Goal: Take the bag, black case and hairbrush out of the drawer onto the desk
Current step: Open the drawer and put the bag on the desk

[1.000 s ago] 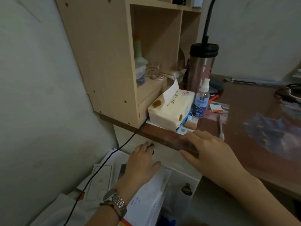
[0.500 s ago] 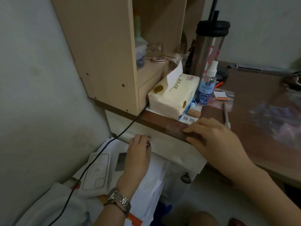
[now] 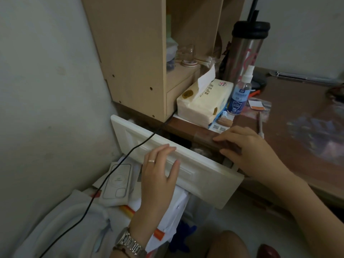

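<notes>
The white drawer (image 3: 204, 175) under the brown desk (image 3: 294, 94) stands pulled out a short way. My left hand (image 3: 158, 170) grips its front panel, fingers over the top edge and thumb on the face. My right hand (image 3: 247, 148) rests flat on the desk's front edge, holding nothing. Only a narrow dark gap (image 3: 197, 148) into the drawer shows, with something greyish in it. I cannot make out the bag, the black case or the hairbrush.
A wooden shelf unit (image 3: 134, 53) stands at the desk's left end, with a tissue pack (image 3: 202, 103), a spray bottle (image 3: 240, 95) and a steel tumbler (image 3: 245, 47) beside it. A black cable (image 3: 111, 177) hangs over the drawer front. White boxes and papers (image 3: 117, 183) are piled below.
The drawer has slid out from under the desk with my left hand on its front. My right hand has stayed on the desk edge.
</notes>
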Demonstrator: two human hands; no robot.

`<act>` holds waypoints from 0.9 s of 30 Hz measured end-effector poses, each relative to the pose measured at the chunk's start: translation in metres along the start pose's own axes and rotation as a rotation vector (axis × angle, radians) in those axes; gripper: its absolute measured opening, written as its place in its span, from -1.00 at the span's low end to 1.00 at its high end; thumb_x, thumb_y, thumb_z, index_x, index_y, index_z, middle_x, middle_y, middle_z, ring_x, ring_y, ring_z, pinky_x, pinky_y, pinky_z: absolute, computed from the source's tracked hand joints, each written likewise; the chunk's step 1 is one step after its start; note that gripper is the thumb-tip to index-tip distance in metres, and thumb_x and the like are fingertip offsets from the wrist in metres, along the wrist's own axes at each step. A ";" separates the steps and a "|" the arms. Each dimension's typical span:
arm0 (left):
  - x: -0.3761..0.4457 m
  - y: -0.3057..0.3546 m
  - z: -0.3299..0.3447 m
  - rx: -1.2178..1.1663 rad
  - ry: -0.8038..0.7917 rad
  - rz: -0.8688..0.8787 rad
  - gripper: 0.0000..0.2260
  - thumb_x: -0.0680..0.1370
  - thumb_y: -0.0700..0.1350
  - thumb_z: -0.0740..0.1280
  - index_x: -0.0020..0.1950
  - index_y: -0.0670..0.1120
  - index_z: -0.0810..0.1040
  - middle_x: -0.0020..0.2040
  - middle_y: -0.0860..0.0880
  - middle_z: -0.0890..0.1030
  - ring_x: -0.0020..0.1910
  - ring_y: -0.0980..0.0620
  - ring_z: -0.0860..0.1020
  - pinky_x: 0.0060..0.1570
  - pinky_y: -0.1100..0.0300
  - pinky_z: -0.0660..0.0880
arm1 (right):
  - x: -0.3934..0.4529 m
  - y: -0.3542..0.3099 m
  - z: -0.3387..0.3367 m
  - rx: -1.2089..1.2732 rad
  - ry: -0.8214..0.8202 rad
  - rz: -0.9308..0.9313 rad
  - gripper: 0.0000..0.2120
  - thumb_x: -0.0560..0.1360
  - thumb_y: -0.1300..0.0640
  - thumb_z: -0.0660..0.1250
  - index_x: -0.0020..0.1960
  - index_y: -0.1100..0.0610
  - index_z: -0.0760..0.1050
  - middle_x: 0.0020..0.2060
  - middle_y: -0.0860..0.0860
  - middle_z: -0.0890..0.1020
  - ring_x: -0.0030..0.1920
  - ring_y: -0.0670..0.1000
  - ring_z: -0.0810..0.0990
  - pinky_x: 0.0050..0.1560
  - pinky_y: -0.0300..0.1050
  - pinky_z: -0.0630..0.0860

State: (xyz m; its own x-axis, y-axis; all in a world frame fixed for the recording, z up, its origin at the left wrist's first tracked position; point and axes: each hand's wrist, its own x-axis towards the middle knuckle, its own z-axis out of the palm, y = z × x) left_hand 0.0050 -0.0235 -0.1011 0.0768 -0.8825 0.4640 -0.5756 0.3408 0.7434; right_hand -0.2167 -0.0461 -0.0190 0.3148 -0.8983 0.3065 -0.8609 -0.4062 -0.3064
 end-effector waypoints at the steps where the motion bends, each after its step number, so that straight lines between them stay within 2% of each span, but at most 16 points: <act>1: 0.003 0.008 -0.001 -0.009 -0.028 0.017 -0.72 0.52 0.07 0.23 0.22 0.12 0.44 0.24 0.12 0.43 0.25 0.19 0.34 0.16 0.26 0.37 | -0.001 0.001 0.000 0.021 -0.007 -0.002 -0.66 0.40 0.16 0.40 0.13 -0.09 0.51 0.08 -0.11 0.52 0.09 -0.10 0.38 0.05 -0.13 0.38; 3: 0.009 0.020 -0.002 0.003 -0.108 0.028 -0.71 0.52 0.08 0.24 0.24 0.13 0.43 0.28 0.13 0.41 0.30 0.17 0.30 0.22 0.19 0.36 | -0.003 0.003 0.001 0.073 -0.010 0.006 -0.65 0.41 0.20 0.39 0.13 -0.11 0.50 0.08 -0.17 0.46 0.08 -0.11 0.36 0.05 -0.14 0.35; 6: 0.012 0.024 -0.001 0.109 -0.201 0.061 -0.76 0.52 0.07 0.25 0.17 0.08 0.49 0.21 0.09 0.47 0.27 0.14 0.31 0.28 0.10 0.33 | -0.006 0.003 0.002 0.138 0.019 0.024 -0.67 0.41 0.23 0.39 0.09 -0.08 0.52 0.08 -0.11 0.52 0.04 -0.02 0.41 0.03 -0.11 0.40; 9: 0.008 0.020 -0.004 0.160 -0.217 0.064 -0.81 0.51 0.07 0.25 0.05 0.05 0.53 0.09 0.08 0.51 0.19 0.11 0.35 0.23 0.08 0.34 | -0.009 0.002 0.003 0.171 0.045 0.023 -0.71 0.40 0.25 0.39 0.06 -0.04 0.54 0.07 -0.06 0.55 0.05 0.01 0.43 0.04 -0.06 0.43; 17: -0.011 0.020 -0.025 0.118 -0.226 -0.011 -0.84 0.49 0.06 0.29 0.00 0.05 0.57 0.05 0.10 0.54 0.15 0.11 0.37 0.20 0.05 0.35 | -0.012 0.003 0.007 0.141 0.068 0.022 -0.74 0.43 0.23 0.37 0.08 0.00 0.53 0.10 -0.05 0.56 0.11 -0.01 0.42 0.08 -0.06 0.44; 23: -0.022 0.024 -0.042 0.148 -0.237 -0.084 -0.88 0.43 0.12 0.33 -0.08 0.15 0.55 -0.02 0.20 0.49 0.09 0.19 0.33 0.13 0.14 0.31 | -0.013 0.001 0.008 0.127 0.090 0.030 -0.74 0.43 0.23 0.36 0.08 0.00 0.53 0.09 -0.02 0.56 0.11 -0.01 0.41 0.06 -0.09 0.41; 27: -0.027 0.027 -0.057 0.178 -0.285 -0.103 -0.92 0.43 0.13 0.35 -0.12 0.19 0.53 -0.04 0.20 0.51 0.08 0.15 0.37 0.18 0.06 0.35 | -0.013 0.000 0.007 0.124 0.092 0.029 -0.74 0.43 0.23 0.36 0.08 0.01 0.53 0.09 -0.02 0.56 0.10 0.00 0.41 0.05 -0.07 0.42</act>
State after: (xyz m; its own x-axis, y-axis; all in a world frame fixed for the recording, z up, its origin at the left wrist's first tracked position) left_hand 0.0339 0.0283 -0.0666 -0.0741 -0.9730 0.2187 -0.7114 0.2053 0.6721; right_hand -0.2175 -0.0356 -0.0295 0.2473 -0.8932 0.3755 -0.8113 -0.4028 -0.4236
